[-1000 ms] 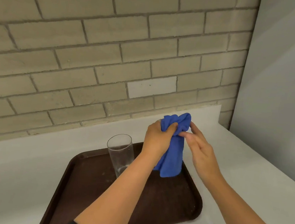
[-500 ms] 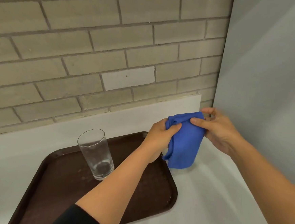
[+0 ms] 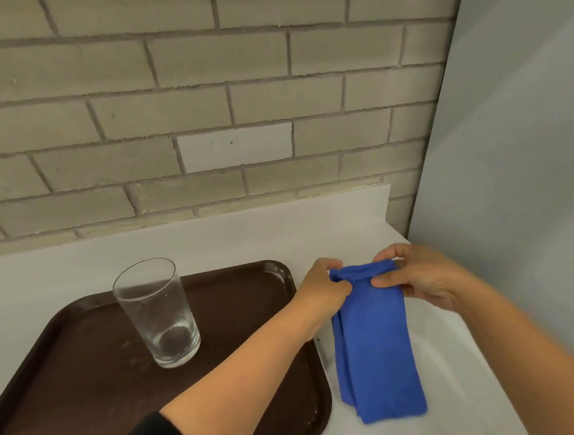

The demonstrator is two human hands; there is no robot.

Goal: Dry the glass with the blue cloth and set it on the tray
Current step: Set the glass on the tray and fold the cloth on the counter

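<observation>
A brown tray (image 3: pixel 72 355) is lying on the white counter (image 3: pixel 14 299) below the brick wall (image 3: pixel 187 72). The glass (image 3: pixel 156 311) is standing upright on the tray, in its far left part, empty and apart from both hands. To its right, the left forearm is crossing over the tray's right side, with a dark sleeve (image 3: pixel 155 432) showing at the bottom edge. The left hand (image 3: pixel 323 288) is hovering past the tray's far right corner, its fingers closed in a pinch on the top left corner of the blue cloth (image 3: pixel 377 341). The cloth is hanging folded lengthwise between the two hands, its lower end reaching down toward the counter just beside the tray's right rim; whether it is touching the counter I cannot tell. The right hand (image 3: pixel 421 276) is pinching the cloth's top right corner between thumb and fingers, near the grey side wall (image 3: pixel 523 167).
</observation>
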